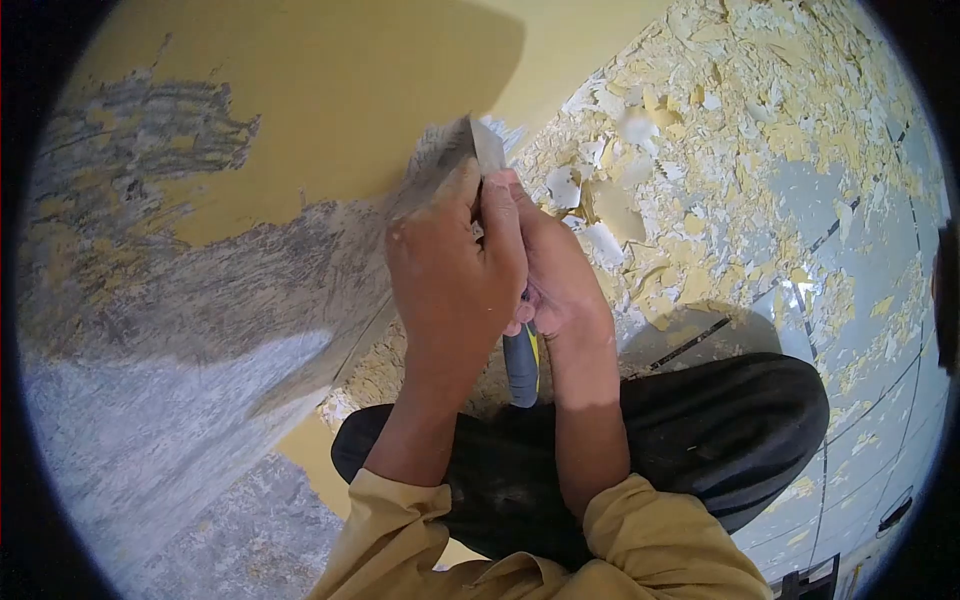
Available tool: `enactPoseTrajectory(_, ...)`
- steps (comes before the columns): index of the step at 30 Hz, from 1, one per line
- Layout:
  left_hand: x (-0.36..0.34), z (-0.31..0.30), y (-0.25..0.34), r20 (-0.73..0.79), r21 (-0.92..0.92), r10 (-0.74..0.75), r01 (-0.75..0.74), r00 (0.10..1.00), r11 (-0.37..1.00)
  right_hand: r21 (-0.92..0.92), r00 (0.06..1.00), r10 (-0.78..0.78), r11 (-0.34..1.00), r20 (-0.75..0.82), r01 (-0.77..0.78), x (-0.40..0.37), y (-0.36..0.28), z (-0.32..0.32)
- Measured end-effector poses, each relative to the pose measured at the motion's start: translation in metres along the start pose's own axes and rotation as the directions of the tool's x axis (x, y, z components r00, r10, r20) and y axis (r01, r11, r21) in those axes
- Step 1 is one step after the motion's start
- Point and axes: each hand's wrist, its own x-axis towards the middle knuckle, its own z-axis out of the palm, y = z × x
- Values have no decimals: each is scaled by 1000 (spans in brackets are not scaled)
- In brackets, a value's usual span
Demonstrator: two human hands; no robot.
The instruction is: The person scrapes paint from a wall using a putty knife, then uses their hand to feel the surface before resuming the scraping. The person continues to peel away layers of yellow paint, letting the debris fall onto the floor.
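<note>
A scraper (489, 147) with a flat metal blade and a grey and yellow handle is held in both hands. My left hand (447, 255) is closed on it near the blade, with the thumb along the tool. My right hand (562, 262) wraps round it from the right, and the handle end sticks out below the fingers. The blade's edge is at the yellow painted wall (380, 90), beside a small scraped patch. Rough grey scraped surface (240, 290) spreads to the left of my hands.
Yellow and white paint flakes (690, 190) cover much of the tiled floor (800, 205) on the right. My legs in dark trousers (710, 430) are folded below my hands. A dark object (895, 512) lies at the lower right.
</note>
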Motion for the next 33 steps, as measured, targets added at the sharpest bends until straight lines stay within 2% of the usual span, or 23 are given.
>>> enactPoseTrajectory(1, 1, 5, -2, -59, 17, 53, -52, 997, 999, -35, 999, -9, 999, -48, 8, 2, -1, 0)
enactPoseTrajectory(3, 1, 8, -6, -82, 18, 67, -66, 994, 998, -64, 995, -14, 998, -100, 8, 5, -2, 0)
enactPoseTrajectory(5, 2, 13, -10, -103, 22, 86, -84, 991, 996, -86, 979, -106, 992, -173, 92, 9, -3, 2)
enactPoseTrajectory(7, 7, 19, -14, -176, 98, 179, -164, 968, 982, -69, 983, -139, 989, -122, 131, 16, 1, -3)
enactPoseTrajectory(9, 7, 20, -13, -158, 84, 145, -133, 977, 988, -52, 982, -166, 986, -90, 162, 14, 2, -6)
enactPoseTrajectory(11, 8, 17, -11, -150, 68, 121, -112, 981, 991, -23, 995, -98, 995, -36, 97, 9, -6, -3)
enactPoseTrajectory(13, 9, 6, -8, -24, 99, 82, -79, 996, 992, -26, 996, -81, 996, -36, 80, 7, -4, -1)
enactPoseTrajectory(14, 8, 2, -7, -28, 95, 86, -83, 996, 992, -29, 997, -64, 998, -40, 63, 6, -3, -1)
enactPoseTrajectory(16, 6, -2, -5, 19, -28, 33, -33, 999, 999, -20, 998, -48, 999, -35, 48, 3, 2, 3)
enactPoseTrajectory(18, 6, -3, -6, 19, -11, 53, -53, 998, 999, 1, 999, -22, 1000, -37, 22, 1, 2, 2)
enactPoseTrajectory(20, 6, -4, -7, 22, 26, 65, -66, 998, 997, 37, 999, -2, 999, 32, 1, 0, 2, 0)
enactPoseTrajectory(22, 7, 1, -5, 7, 134, 78, -78, 997, 988, 41, 1000, -7, 999, 27, 6, 2, 3, -3)
enactPoseTrajectory(24, 8, 4, -6, -22, 103, 105, -102, 994, 989, 39, 999, -29, 999, 27, 28, 6, 1, -4)
enactPoseTrajectory(26, 10, 11, -7, -46, 68, 133, -130, 990, 989, 12, 998, -67, 998, -2, 67, 12, 1, -6)
enactPoseTrajectory(29, 14, 19, -12, -104, 178, 179, -158, 978, 971, 19, 994, -71, 997, -88, 73, 15, -7, -5)
enactPoseTrajectory(32, 13, 16, -13, -98, 98, 180, -170, 979, 980, -63, 987, -81, 995, -140, 72, 12, -4, -2)
enactPoseTrajectory(33, 10, 14, -10, -64, -13, 81, -82, 995, 997, -71, 988, -85, 995, -133, 76, 11, -5, -2)
